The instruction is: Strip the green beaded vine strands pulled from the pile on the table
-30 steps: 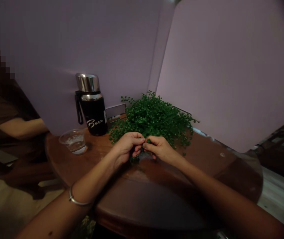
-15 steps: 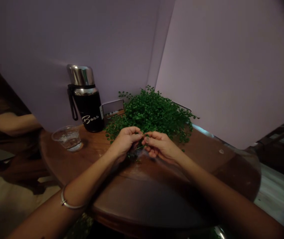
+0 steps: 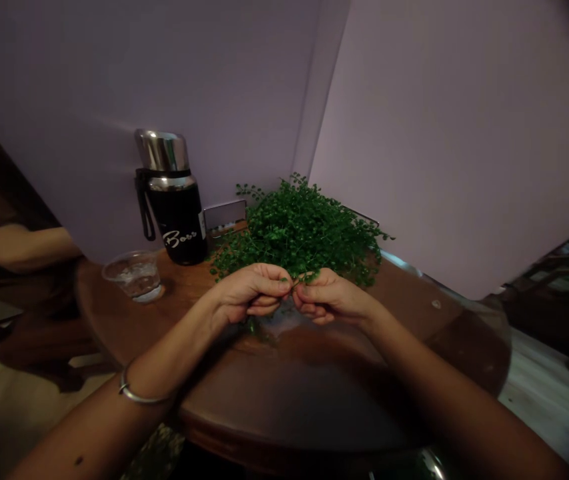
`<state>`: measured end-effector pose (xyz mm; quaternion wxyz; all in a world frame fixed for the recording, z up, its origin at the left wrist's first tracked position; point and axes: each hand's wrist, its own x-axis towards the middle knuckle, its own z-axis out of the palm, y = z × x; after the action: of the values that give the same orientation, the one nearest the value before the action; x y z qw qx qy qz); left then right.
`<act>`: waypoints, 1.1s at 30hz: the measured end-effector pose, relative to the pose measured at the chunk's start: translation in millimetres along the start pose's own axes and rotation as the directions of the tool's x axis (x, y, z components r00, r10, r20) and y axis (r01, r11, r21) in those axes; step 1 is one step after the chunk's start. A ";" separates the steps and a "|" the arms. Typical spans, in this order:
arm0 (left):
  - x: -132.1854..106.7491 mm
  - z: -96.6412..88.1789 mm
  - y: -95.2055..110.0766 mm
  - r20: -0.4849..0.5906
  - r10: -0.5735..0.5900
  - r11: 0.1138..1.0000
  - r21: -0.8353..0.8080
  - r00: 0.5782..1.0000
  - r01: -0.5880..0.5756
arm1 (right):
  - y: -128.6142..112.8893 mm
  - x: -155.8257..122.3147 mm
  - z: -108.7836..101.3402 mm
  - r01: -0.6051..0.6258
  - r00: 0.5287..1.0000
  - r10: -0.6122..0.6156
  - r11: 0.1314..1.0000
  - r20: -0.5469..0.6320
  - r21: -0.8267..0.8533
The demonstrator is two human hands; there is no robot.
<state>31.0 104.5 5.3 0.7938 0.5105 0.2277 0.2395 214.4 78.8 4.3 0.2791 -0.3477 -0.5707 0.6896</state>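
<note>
My left hand (image 3: 247, 295) and my right hand (image 3: 328, 297) meet fingertip to fingertip above the round dark wooden table (image 3: 314, 393). Both are pinched on a thin green sprig (image 3: 298, 280) with tiny round leaves. Just behind them lies a bushy heap of the same small-leaved greenery (image 3: 300, 230), against the wall corner. A few loose bits of green (image 3: 254, 327) lie on the table under my left hand. A metal bangle (image 3: 137, 397) circles my left wrist.
A black and steel flask (image 3: 172, 197) stands at the back left by the wall. A clear plastic cup of water (image 3: 133, 275) sits near the table's left rim. Another person's arm (image 3: 19, 247) rests at the far left. A small card holder (image 3: 224, 217) stands behind the greenery.
Both hands have risen slightly and stayed together on the sprig. The view has shifted a little, so the flask and cup sit further left.
</note>
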 end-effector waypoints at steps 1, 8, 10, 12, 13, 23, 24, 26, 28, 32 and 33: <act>-0.4 0.2 0.0 0.018 -0.007 1.000 -0.012 1.000 0.007 | 0.6 -0.8 -0.8 -0.006 0.999 0.004 0.999 0.041 0.040; -6.1 0.8 3.1 0.100 0.081 0.994 -0.076 0.992 -0.074 | 5.9 -2.0 -4.3 -0.021 0.968 -0.030 0.980 0.250 0.199; -5.4 0.6 3.8 0.090 0.120 0.992 -0.060 0.989 -0.115 | 5.3 -0.8 -1.8 0.001 0.982 -0.042 0.976 0.182 0.218; -3.1 0.9 3.6 0.032 0.128 0.992 -0.012 0.991 -0.128 | 4.3 1.1 1.4 0.053 0.996 -0.065 0.976 0.052 0.213; -1.8 1.3 3.3 -0.018 0.132 0.991 0.016 0.991 -0.132 | 3.8 2.1 2.9 0.081 0.997 -0.081 0.977 -0.012 0.197; 3.0 7.1 -2.1 -0.332 0.176 0.964 0.246 0.926 -0.095 | 6.1 10.3 4.8 0.202 0.904 -0.202 0.979 -0.376 -0.039; 3.6 6.1 -3.4 -0.335 0.180 0.959 0.268 0.925 -0.089 | 7.4 11.2 4.1 0.179 0.897 -0.204 0.979 -0.392 -0.100; 5.1 3.9 -6.1 -0.309 0.180 0.957 0.274 0.934 -0.094 | 10.2 12.4 3.3 0.135 0.876 -0.231 0.960 -0.422 -0.246; 6.7 2.6 -8.3 -0.244 0.150 0.970 0.223 0.958 -0.096 | 12.4 13.0 3.8 0.110 0.854 -0.289 0.913 -0.433 -0.392; 8.7 3.3 -9.9 -0.270 0.112 0.983 0.168 0.956 -0.068 | 13.4 12.9 8.6 0.137 0.810 -0.453 0.763 -0.372 -0.632; 8.9 3.5 -9.7 -0.303 0.125 0.982 0.173 0.945 -0.075 | 13.1 12.7 10.0 0.142 0.802 -0.485 0.723 -0.349 -0.677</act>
<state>41.6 103.9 -3.3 0.6912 0.5389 0.3427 0.3382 198.8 80.2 -9.5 0.4046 -0.4807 -0.7231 0.2871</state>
